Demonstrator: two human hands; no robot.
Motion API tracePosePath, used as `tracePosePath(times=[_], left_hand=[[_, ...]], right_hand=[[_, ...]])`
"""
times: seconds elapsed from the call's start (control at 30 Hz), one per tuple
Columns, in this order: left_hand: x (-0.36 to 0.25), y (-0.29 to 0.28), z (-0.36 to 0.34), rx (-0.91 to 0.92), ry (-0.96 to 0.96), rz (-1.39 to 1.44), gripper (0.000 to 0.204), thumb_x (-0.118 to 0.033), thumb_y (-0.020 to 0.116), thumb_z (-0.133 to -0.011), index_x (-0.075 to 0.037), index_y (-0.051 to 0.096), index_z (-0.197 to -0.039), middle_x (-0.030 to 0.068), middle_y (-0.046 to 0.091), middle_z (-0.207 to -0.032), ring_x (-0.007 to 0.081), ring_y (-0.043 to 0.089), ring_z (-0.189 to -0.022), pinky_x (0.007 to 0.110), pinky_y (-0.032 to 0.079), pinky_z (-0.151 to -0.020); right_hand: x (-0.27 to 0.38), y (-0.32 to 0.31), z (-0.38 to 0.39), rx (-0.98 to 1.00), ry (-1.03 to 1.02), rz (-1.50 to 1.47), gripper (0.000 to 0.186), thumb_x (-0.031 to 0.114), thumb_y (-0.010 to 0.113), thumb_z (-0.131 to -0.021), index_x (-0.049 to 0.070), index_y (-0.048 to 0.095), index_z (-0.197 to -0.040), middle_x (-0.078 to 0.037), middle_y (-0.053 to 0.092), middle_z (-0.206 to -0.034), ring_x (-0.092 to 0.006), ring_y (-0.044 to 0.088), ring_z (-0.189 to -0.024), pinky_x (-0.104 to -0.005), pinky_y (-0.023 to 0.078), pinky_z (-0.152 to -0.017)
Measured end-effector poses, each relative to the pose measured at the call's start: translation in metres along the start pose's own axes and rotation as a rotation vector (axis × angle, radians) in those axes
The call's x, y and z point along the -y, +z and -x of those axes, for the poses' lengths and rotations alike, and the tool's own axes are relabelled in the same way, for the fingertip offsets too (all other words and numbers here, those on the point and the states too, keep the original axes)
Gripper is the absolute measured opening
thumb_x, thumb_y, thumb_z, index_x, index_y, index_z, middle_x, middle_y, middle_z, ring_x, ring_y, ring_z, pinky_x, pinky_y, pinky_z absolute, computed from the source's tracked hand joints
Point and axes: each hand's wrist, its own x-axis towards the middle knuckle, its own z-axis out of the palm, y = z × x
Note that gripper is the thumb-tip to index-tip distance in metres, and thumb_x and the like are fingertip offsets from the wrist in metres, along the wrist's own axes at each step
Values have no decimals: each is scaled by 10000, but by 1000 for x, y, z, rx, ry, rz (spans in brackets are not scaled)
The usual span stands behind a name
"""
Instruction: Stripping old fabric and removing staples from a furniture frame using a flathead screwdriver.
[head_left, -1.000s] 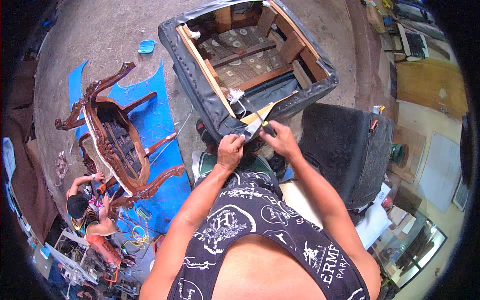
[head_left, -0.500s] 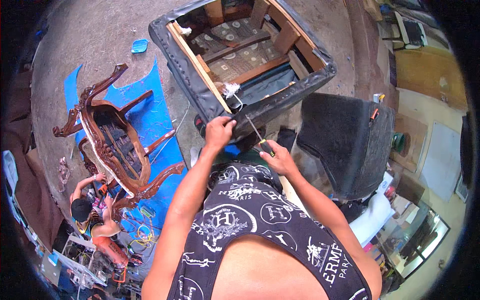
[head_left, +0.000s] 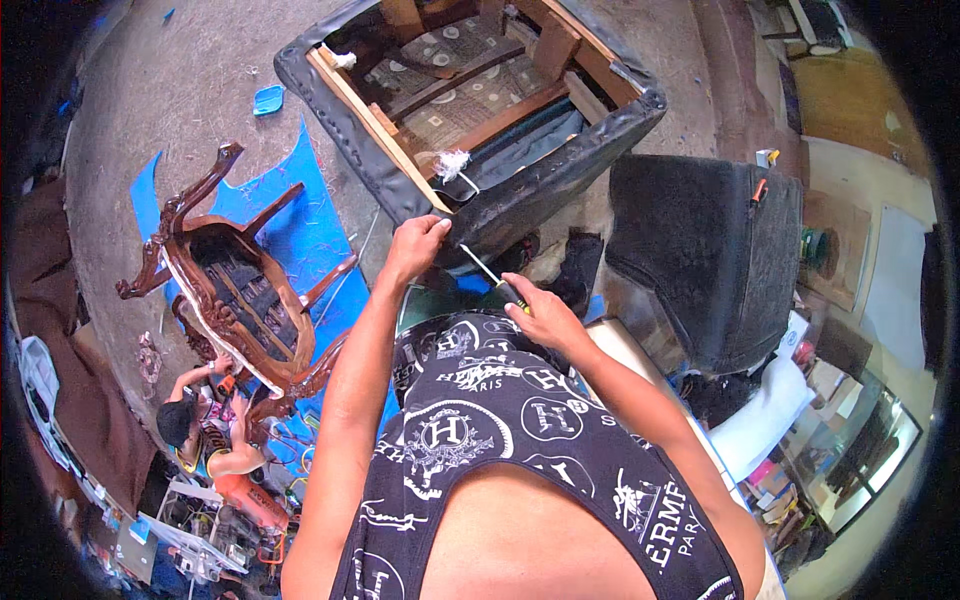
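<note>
In front of me an upholstered seat frame (head_left: 455, 215) in black leather-like covering lies with its wooden rails and patterned inner fabric exposed. My left hand (head_left: 418, 248) is closed at its near left corner, fingers pinching the edge of the black cover (head_left: 375, 165). My right hand (head_left: 542, 315) grips the dark and yellow handle of a screwdriver (head_left: 482, 264). The metal shaft slants up and left, its tip close to the near side of the cover, beside my left hand. White stuffing (head_left: 453, 165) sticks out of the frame near that corner.
A carved wooden chair frame (head_left: 240, 285) lies tipped on a blue sheet (head_left: 300, 205) at left, where another person (head_left: 215, 450) works with an orange tool. A black upholstered panel (head_left: 705, 265) stands at right, a small orange-handled item on it. A blue tray (head_left: 268, 100) lies farther off.
The screwdriver tip has dropped a little toward me, away from the seat's upper edge. My left hand keeps its hold at the corner. The whole view has shifted slightly.
</note>
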Motion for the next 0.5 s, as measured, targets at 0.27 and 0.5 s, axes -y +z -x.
tracePosePath(times=[0.27, 0.5], left_hand=[[-12, 3, 14, -136, 111, -366, 361, -352, 758, -822, -6, 743, -923, 191, 688, -963, 343, 674, -922, 416, 508, -799], [0, 2, 3, -151, 49, -327, 352, -339, 765, -815, 11, 734, -836, 175, 703, -896, 301, 688, -841, 405, 513, -751]], right_hand=[[-4, 8, -1, -85, -136, 62, 524, 230, 561, -958, 88, 421, -1442, -294, 653, -1109, -471, 629, -1026, -526, 493, -892], [0, 7, -4, -32, -103, 89, 546, 232, 559, -969, 120, 426, -1487, -298, 657, -1107, -454, 637, -1030, -489, 491, -888]])
